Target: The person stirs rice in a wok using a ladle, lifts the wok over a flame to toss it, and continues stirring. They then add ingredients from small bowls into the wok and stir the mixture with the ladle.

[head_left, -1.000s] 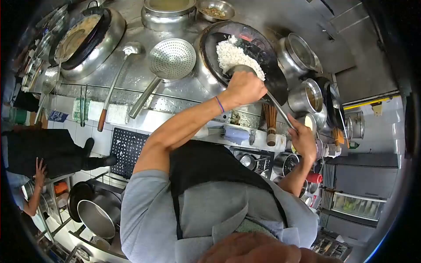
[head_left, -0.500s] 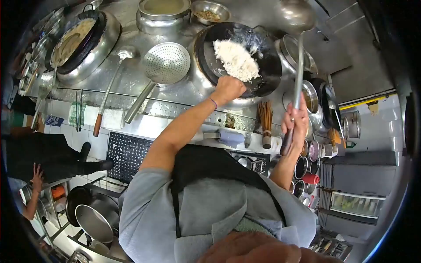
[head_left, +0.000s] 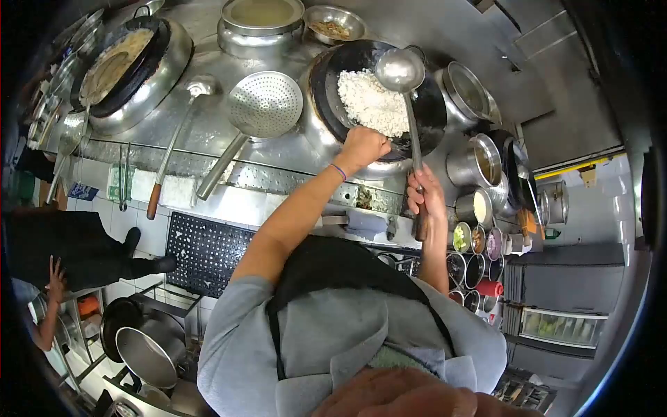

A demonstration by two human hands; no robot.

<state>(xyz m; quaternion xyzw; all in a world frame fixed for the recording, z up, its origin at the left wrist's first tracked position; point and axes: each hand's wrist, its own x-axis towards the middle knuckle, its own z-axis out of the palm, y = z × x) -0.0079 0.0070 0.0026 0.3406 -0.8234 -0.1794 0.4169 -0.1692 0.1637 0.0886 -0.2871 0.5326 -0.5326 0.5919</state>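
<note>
Left hand: we see (head_left: 365, 148) its fingers curled into a tight fist on the near edge of the wok (head_left: 433, 111); whether they hold the rim or a handle, we cannot tell.
Right hand: we find (head_left: 429, 194) its fingers wrapped round the handle of a steel ladle (head_left: 400, 71), the wooden end jutting out below.
Ladle bowl: it shows over the wok's far right part; we cannot tell whether it touches anything.
White rice: it lies (head_left: 367, 103) heaped inside the wok, just beyond the left hand.
Left of the wok: we see a perforated skimmer (head_left: 265, 104), then a wooden-handled wok tool (head_left: 170, 154), both lying on the steel cooktop (head_left: 208, 128) with their handles toward us.
Far side: a steel bowl (head_left: 354, 26) of brownish bits stands behind the wok, beside a wide pot (head_left: 260, 40).
Far left: a second wok (head_left: 154, 52) holds something pale.
Co-worker: a person's hand (head_left: 55, 279) shows against black clothing.
</note>
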